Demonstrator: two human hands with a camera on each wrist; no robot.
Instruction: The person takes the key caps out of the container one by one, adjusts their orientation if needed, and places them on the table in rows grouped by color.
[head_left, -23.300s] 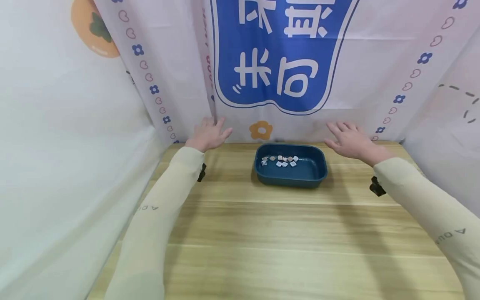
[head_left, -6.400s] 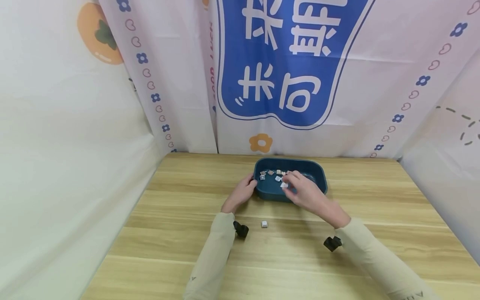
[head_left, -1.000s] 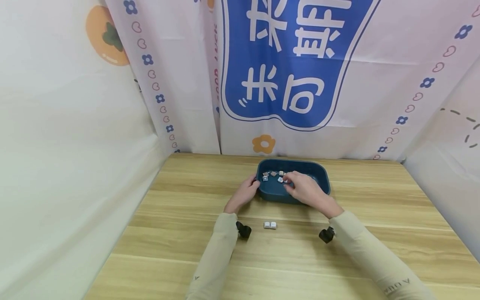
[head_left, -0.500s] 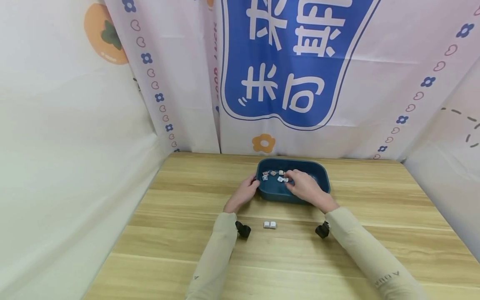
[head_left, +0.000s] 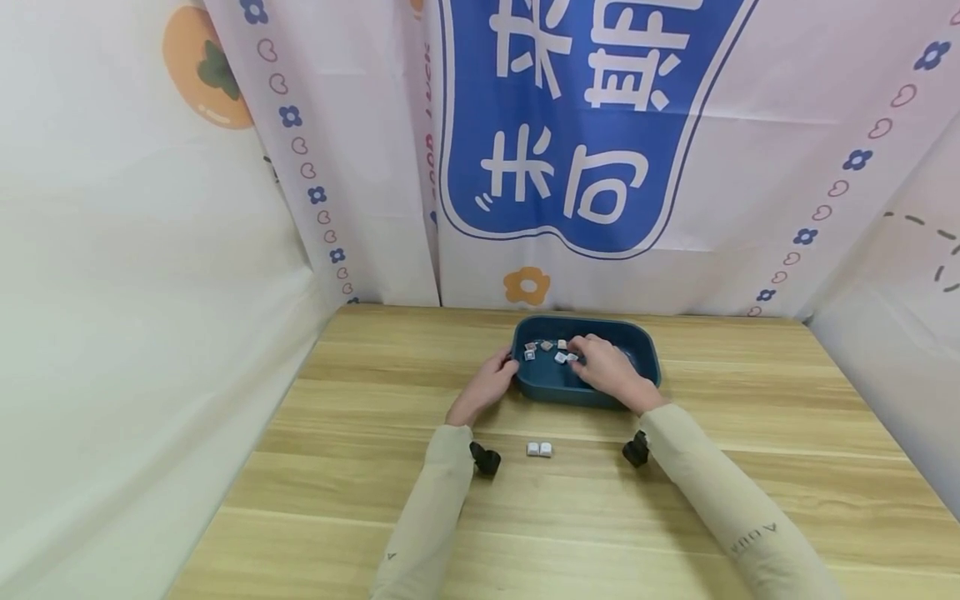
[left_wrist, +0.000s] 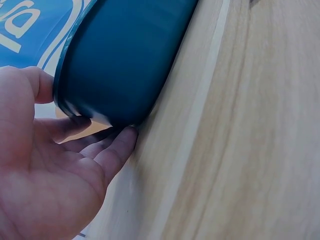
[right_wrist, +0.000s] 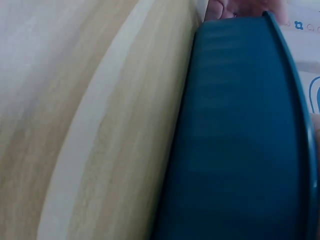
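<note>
A dark blue-green plastic bin (head_left: 551, 393) stands toward the back of the table with several small keycaps inside. My left hand (head_left: 486, 388) grips its left end, thumb over the rim (left_wrist: 57, 75) and fingers against the outer wall. My right hand (head_left: 609, 371) reaches over the front rim into the bin, its fingers bent. A white keycap (head_left: 572, 357) shows right at the thumb and index fingertips; I cannot tell if they pinch it. Another white keycap (head_left: 560, 357) lies just left of it. The right hand is almost wholly out of the right wrist view, behind the bin wall.
Two white keycaps (head_left: 539, 449) sit side by side on the wooden table (head_left: 540, 525), in front of the bin and between the forearms. Other keycaps (head_left: 530, 351) lie at the bin's left end. A printed cloth (head_left: 367, 167) hangs behind the table.
Both hands have come from the table's sides to the bin. Two keycaps now stand on the table, the second since 6.4 s ago. Lately the right forearm has swung slightly left.
</note>
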